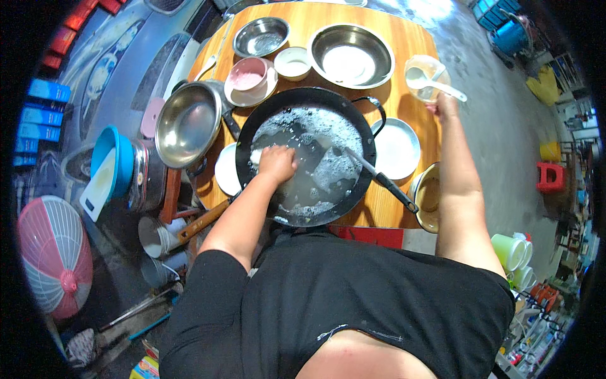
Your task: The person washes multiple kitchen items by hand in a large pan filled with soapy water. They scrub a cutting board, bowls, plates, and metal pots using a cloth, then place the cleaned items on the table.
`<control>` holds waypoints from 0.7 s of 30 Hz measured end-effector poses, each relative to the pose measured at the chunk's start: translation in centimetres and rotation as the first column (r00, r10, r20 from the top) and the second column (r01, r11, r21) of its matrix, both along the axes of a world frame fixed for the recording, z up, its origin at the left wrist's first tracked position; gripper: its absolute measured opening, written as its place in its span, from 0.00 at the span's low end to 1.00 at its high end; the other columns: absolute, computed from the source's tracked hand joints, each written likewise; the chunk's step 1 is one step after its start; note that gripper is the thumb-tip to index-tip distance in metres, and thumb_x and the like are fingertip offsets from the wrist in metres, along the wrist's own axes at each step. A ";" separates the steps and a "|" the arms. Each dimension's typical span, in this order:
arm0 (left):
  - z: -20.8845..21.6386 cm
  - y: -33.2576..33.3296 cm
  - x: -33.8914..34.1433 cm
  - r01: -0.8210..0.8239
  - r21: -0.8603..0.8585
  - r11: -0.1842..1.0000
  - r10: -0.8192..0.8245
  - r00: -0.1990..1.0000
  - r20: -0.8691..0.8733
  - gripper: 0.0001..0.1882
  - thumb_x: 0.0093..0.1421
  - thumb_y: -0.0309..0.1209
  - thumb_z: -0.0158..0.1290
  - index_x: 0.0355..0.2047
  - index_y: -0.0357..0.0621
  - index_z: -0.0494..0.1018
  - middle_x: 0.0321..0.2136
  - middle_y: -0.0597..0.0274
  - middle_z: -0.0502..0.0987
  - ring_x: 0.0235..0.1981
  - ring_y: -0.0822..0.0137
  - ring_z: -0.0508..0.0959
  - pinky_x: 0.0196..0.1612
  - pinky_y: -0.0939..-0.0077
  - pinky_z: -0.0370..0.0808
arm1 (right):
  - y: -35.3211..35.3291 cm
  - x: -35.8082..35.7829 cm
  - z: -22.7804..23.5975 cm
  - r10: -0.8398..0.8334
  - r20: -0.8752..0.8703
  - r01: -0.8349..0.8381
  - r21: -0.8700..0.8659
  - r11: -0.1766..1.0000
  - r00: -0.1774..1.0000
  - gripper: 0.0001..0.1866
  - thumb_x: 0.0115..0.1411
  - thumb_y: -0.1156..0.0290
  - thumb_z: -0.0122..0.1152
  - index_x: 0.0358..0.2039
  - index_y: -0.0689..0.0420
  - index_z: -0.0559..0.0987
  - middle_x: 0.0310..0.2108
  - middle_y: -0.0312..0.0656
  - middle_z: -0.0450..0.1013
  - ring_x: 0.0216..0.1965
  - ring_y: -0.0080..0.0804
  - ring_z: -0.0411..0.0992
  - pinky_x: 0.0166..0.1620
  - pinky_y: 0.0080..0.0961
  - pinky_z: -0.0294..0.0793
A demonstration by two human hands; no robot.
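Note:
A large black wok [303, 218] full of cloudy, sudsy water stands before me. Inside it my left hand [278, 164] is closed at the water's surface; a white patch shows by its knuckles, and I cannot tell whether it is cloth or foam. A ladle [386, 180] with a black handle leans on the wok's right rim, its head under the suds. At the table's right edge my right hand [444, 107] is closed on the near side of a pale translucent bowl [421, 63]. A white spoon [435, 83] lies across that bowl, its handle reaching over my fingers.
Beyond the wok are steel basins [350, 79], a pink bowl [247, 74] on a plate, and a small white bowl [292, 65]. A steel pan [188, 125] tilts at the left. White plates [396, 148] flank the wok; a beige pot [429, 205] stands at the right.

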State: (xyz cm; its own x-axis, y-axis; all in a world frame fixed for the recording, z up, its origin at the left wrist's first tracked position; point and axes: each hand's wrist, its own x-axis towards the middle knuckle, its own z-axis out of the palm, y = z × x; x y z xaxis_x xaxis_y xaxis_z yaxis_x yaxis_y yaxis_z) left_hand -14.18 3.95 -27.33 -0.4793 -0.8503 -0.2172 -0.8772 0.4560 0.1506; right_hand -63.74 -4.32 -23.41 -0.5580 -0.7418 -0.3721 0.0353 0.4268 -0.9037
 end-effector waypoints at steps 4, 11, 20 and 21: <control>0.4 0.0 0.6 -0.018 0.074 0.997 0.021 0.999 -0.043 0.14 0.55 0.44 0.52 0.33 0.50 0.78 0.35 0.59 0.78 0.43 0.57 0.76 0.46 0.57 0.67 | 1.0 3.6 7.6 0.216 -0.167 -0.235 -0.104 0.967 0.962 0.15 0.62 0.67 0.45 0.46 0.62 0.68 0.23 0.43 0.74 0.17 0.24 0.73 0.16 0.19 0.72; 1.5 1.4 2.9 -0.007 0.048 0.999 0.012 0.995 -0.100 0.19 0.57 0.49 0.52 0.41 0.51 0.76 0.41 0.57 0.76 0.47 0.55 0.74 0.51 0.59 0.66 | 3.9 18.6 12.3 0.454 -0.760 -0.467 0.224 0.855 0.466 0.15 0.55 0.70 0.50 0.42 0.61 0.75 0.35 0.56 0.76 0.33 0.48 0.77 0.37 0.41 0.77; 2.8 2.1 6.0 0.074 0.196 0.978 -0.045 0.988 -0.148 0.24 0.54 0.48 0.55 0.49 0.53 0.74 0.46 0.53 0.75 0.51 0.57 0.73 0.59 0.47 0.55 | 5.1 31.9 8.1 0.608 -0.712 -0.364 0.702 0.612 -0.350 0.24 0.58 0.69 0.48 0.57 0.51 0.64 0.41 0.55 0.71 0.37 0.49 0.77 0.33 0.42 0.77; 2.7 2.2 6.3 0.096 0.176 0.980 -0.066 0.983 -0.170 0.23 0.52 0.47 0.56 0.47 0.53 0.74 0.45 0.53 0.76 0.49 0.56 0.75 0.59 0.44 0.53 | 4.5 31.8 8.6 0.600 -0.713 -0.337 0.701 0.629 -0.362 0.24 0.59 0.69 0.47 0.57 0.51 0.64 0.42 0.55 0.71 0.37 0.49 0.77 0.34 0.42 0.77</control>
State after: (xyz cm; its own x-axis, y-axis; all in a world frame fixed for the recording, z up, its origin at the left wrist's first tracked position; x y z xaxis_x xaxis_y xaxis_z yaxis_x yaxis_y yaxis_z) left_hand -7.87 6.15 -24.59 -0.5865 -0.7605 -0.2787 -0.7955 0.4762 0.3747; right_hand -31.94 0.14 -14.82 0.1281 -0.9854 -0.1123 -0.9421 -0.1563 0.2968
